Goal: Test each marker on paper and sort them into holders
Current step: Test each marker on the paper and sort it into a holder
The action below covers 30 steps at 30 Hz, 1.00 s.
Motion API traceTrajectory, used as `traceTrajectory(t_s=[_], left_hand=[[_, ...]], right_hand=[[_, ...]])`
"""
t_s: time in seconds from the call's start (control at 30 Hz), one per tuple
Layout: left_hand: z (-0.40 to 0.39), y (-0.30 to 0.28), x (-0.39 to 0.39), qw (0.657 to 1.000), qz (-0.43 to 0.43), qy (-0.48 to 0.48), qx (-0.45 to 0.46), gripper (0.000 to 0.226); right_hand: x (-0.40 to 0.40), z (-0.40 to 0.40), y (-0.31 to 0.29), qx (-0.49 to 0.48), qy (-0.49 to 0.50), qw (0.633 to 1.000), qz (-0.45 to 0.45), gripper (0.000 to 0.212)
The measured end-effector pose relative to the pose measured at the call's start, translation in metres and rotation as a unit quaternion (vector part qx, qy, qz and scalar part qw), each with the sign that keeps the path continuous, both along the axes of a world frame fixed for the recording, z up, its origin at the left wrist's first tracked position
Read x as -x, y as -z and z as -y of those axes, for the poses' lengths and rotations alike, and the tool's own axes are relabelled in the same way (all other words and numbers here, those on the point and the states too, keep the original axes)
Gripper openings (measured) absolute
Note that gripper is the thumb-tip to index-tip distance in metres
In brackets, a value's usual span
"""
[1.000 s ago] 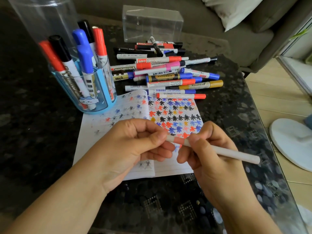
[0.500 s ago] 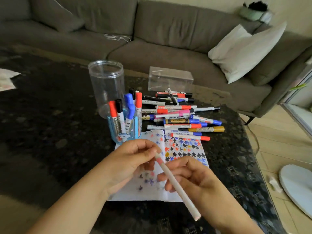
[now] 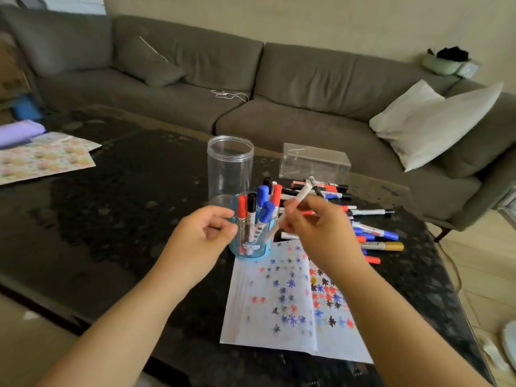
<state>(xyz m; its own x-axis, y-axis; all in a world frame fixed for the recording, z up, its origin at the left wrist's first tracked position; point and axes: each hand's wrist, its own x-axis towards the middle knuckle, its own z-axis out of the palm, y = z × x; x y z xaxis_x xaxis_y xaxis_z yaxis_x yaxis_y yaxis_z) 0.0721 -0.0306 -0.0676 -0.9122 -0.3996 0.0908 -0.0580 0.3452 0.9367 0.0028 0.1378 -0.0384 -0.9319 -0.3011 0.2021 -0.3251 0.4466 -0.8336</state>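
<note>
On the black table [image 3: 111,219], a right hand [image 3: 321,233] grips a white marker [image 3: 296,203] over the blue holder [image 3: 248,247] (already holding 5 or so); lower it tip-first between them. The left hand [image 3: 201,236] hovers loosely curled, holding nothing.

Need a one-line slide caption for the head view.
Right hand holds a white marker by the blue holder; left hand hovers beside it.

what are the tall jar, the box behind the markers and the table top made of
Tall jar: clear plastic, probably; see-through, with a ribbed rim.
Box: clear acrylic or similar hard plastic; see-through with sharp flat edges.
Table top: dark speckled stone, apparently, possibly under glass; glossy and reflective.
</note>
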Motion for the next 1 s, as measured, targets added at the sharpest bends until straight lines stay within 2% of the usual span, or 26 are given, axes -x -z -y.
traceTrajectory(t_s=[0.13,0.37,0.5,0.67,0.8,0.93,1.0], left_hand=[[0.009,0.006,-0.006,1.000,0.014,-0.017,0.006,0.021],[0.009,0.016,-0.006,0.999,0.029,-0.014,0.032,0.017],[-0.007,0.025,0.000,0.997,0.043,0.013,0.066,0.014],[-0.036,0.040,0.015,0.994,0.042,0.050,0.086,0.012],[-0.064,0.052,0.038,0.994,0.037,0.079,0.068,0.010],[-0.088,0.059,0.059,0.993,0.023,0.097,0.065,0.011],[-0.096,0.064,0.067,0.994,0.025,0.097,0.033,0.011]], right_hand=[[0.023,0.017,-0.003,-0.011,0.001,0.999,-0.041,0.012],[0.035,0.035,0.024,-0.144,-0.034,0.988,-0.049,0.017],[0.032,0.020,0.043,-0.124,-0.004,0.991,-0.049,0.031],[0.033,-0.030,0.072,-0.153,0.041,0.987,-0.034,0.031],[0.052,-0.070,0.089,-0.232,0.091,0.968,-0.006,0.037],[0.085,-0.090,0.093,-0.321,0.110,0.940,-0.039,0.046],[0.104,-0.093,0.094,-0.365,0.104,0.923,-0.059,0.046]])
